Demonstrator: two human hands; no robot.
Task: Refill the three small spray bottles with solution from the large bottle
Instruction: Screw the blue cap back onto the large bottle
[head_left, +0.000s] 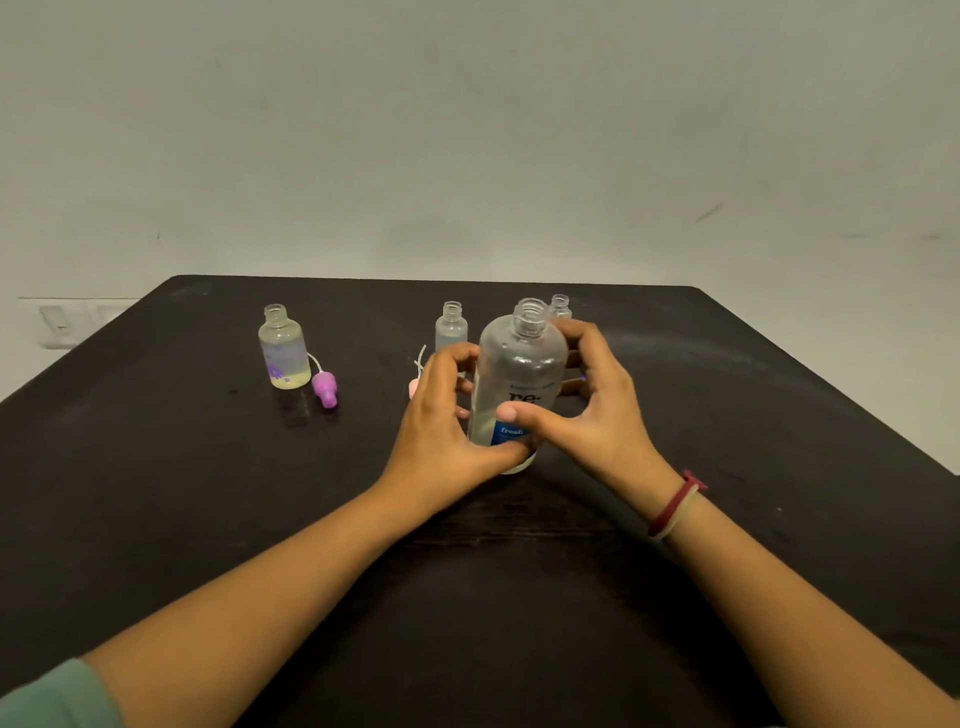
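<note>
Left hand (441, 415) and right hand (597, 410) both grip the uncapped large bottle (519, 364), upright between the palms — best lift steadily, then tip slowly over the open small bottle (451, 327) just beyond the left hand.

The clear large bottle (519, 364) stands upright and uncapped, blue label facing front, gripped by the left hand (441, 415) and right hand (597, 410). Well to its left, the first small bottle (283, 353) stands open, holding pale yellowish liquid, its purple spray cap (325, 388) lying just beside it. The second small bottle (451, 327) stands open behind the left hand. The third small bottle (560, 305) shows only its neck behind the large one
</note>
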